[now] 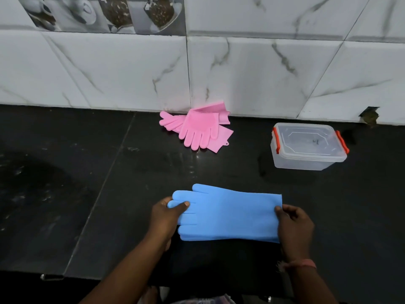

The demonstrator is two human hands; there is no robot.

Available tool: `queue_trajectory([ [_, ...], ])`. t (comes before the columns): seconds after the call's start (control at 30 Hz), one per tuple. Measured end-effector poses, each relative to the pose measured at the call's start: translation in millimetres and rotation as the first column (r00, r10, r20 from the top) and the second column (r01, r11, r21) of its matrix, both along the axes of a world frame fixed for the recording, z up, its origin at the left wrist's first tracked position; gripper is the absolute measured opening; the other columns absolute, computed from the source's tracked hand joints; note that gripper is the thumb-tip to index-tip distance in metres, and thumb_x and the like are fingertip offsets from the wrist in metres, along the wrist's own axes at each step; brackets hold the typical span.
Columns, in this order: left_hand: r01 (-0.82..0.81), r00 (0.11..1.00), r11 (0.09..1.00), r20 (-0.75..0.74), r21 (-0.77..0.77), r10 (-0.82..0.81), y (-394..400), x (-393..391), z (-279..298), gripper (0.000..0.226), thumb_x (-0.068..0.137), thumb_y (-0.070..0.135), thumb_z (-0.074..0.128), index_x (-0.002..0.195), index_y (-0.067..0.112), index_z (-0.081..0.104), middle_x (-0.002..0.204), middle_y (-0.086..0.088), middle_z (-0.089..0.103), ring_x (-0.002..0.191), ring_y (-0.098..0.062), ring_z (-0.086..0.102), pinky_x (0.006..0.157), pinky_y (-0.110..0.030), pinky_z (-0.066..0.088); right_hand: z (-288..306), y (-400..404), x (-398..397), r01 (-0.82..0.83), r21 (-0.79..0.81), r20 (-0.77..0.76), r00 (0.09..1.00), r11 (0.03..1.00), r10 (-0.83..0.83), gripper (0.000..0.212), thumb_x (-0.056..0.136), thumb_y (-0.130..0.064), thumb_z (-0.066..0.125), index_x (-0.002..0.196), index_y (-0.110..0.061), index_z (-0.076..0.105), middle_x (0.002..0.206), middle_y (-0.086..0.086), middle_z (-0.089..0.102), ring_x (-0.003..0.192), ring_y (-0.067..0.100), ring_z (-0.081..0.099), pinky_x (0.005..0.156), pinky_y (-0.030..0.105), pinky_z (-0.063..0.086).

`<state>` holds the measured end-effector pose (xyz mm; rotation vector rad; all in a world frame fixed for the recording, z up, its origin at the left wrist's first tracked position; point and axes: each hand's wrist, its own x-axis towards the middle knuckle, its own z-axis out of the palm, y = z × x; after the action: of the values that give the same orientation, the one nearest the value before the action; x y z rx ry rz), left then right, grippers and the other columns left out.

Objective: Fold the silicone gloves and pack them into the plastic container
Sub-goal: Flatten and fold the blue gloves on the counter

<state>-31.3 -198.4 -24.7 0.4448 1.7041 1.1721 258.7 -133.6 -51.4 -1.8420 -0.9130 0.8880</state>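
A pair of blue silicone gloves (230, 215) lies stacked flat on the black counter, fingers pointing left, cuffs to the right. My left hand (166, 218) pinches the fingertips, thumb on top. My right hand (294, 223) grips the cuff edge. A pair of pink silicone gloves (197, 127) lies in a loose heap at the back against the tiled wall. The clear plastic container (306, 160) with orange side clips stands at the back right, its lid on.
The black stone counter (109, 194) has a seam running diagonally on the left and its front edge near my body. A white marble-patterned tiled wall (263, 73) rises behind. A small chipped spot sits at the wall's base on the far right.
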Motion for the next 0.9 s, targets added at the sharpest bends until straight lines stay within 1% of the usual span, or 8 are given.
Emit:
queue_trajectory([
  [0.1,0.057,0.998,0.998,-0.002,0.004,-0.057,-2,6,-1,0.009,0.088,0.014,0.077,0.095,0.009,0.075,0.089,-0.013,0.082,0.087,-0.033,0.080,0.078,-0.051,0.066,-1,-3,-4,0.047,0.004,0.071,0.996,0.999,-0.047,0.007,0.090,-0.009,0.067,0.096,-0.005,0.067,0.093,0.008,0.066,0.086,0.024,0.061,0.075,0.032,0.044],
  [0.27,-0.010,0.994,1.000,-0.111,0.006,0.010,-5,9,-1,0.013,0.086,0.011,0.079,0.094,0.004,0.071,0.089,-0.017,0.080,0.088,-0.036,0.078,0.081,-0.054,0.064,-3,-7,-8,0.062,-0.003,0.102,0.993,0.998,-0.062,0.006,0.091,-0.008,0.065,0.096,-0.004,0.065,0.093,0.007,0.063,0.088,0.024,0.059,0.077,0.033,0.042],
  [0.37,0.062,0.976,0.996,-0.215,0.065,-0.047,-7,18,0,0.008,0.086,0.013,0.079,0.092,0.016,0.075,0.085,-0.006,0.080,0.084,-0.024,0.079,0.079,-0.048,0.064,-2,-2,-1,0.121,-0.016,0.097,0.988,0.992,-0.119,0.007,0.090,-0.010,0.064,0.097,-0.007,0.064,0.094,0.007,0.063,0.088,0.024,0.058,0.077,0.034,0.043],
  [0.43,0.110,0.966,0.990,-0.242,0.089,-0.085,-10,27,-2,0.010,0.086,0.015,0.079,0.094,0.020,0.075,0.085,-0.003,0.080,0.082,-0.020,0.079,0.078,-0.045,0.064,-2,2,4,0.128,-0.040,0.092,0.988,0.991,-0.124,0.008,0.090,-0.011,0.063,0.098,-0.009,0.063,0.096,0.010,0.064,0.088,0.026,0.059,0.077,0.037,0.046],
  [0.57,-0.029,0.979,0.998,-0.201,0.049,0.038,-12,22,-10,0.011,0.084,0.015,0.082,0.093,0.016,0.075,0.087,-0.006,0.080,0.087,-0.027,0.078,0.080,-0.049,0.064,-1,2,-1,0.080,-0.060,0.096,0.993,0.995,-0.074,0.007,0.091,-0.011,0.062,0.098,-0.009,0.063,0.099,0.012,0.065,0.091,0.029,0.061,0.082,0.043,0.051],
  [0.63,-0.075,0.974,0.996,-0.211,0.045,0.082,-10,16,-13,0.012,0.084,0.017,0.083,0.092,0.019,0.074,0.085,-0.004,0.080,0.086,-0.026,0.078,0.078,-0.047,0.065,1,2,-7,0.057,-0.050,0.097,0.994,0.997,-0.052,0.006,0.092,-0.011,0.062,0.097,-0.009,0.063,0.099,0.011,0.065,0.092,0.028,0.061,0.081,0.042,0.050],
  [0.77,-0.064,0.975,0.997,-0.208,0.039,0.071,-3,12,-13,0.014,0.083,0.019,0.084,0.093,0.021,0.074,0.086,-0.002,0.080,0.085,-0.024,0.078,0.077,-0.044,0.065,2,5,-8,0.055,-0.040,0.097,0.994,0.998,-0.051,0.007,0.093,-0.011,0.062,0.099,-0.008,0.062,0.099,0.008,0.062,0.090,0.024,0.058,0.076,0.035,0.043],
  [0.9,-0.068,0.974,0.998,-0.214,0.007,0.068,3,12,-14,0.016,0.082,0.019,0.084,0.094,0.017,0.073,0.089,-0.005,0.079,0.088,-0.027,0.077,0.079,-0.045,0.063,-2,3,-7,0.045,-0.067,0.086,0.996,0.997,-0.039,0.008,0.093,-0.012,0.062,0.100,-0.009,0.062,0.101,0.010,0.064,0.093,0.028,0.061,0.079,0.039,0.049],
])
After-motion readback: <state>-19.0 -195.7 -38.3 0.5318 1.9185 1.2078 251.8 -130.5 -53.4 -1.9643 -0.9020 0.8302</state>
